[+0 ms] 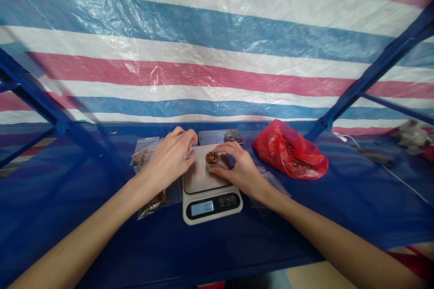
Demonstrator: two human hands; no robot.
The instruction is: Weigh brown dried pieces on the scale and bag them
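Note:
On the metal plate of a white kitchen scale (190, 211) stands a small cup (208, 165) filled with brown dried pieces (212, 158). The display (202, 208) reads 10.0. My right hand (239, 167) is closed round the cup, thumb at the near side and fingers at the far side. Over the scale's left edge, my left hand (174, 151) has its fingers curled on a bit of clear plastic, apparently a zip bag (190, 149); most of it is hidden. Filled zip bags (154, 205) lie beneath my left forearm.
A red plastic bag (271, 142) holding more brown pieces lies open to the right. Behind the scale is a flat phone-like object (212, 137). Clear bags (276, 183) lie by my right wrist. Blue metal posts (369, 70) and a striped sheet (217, 72) bound the blue shelf (142, 257).

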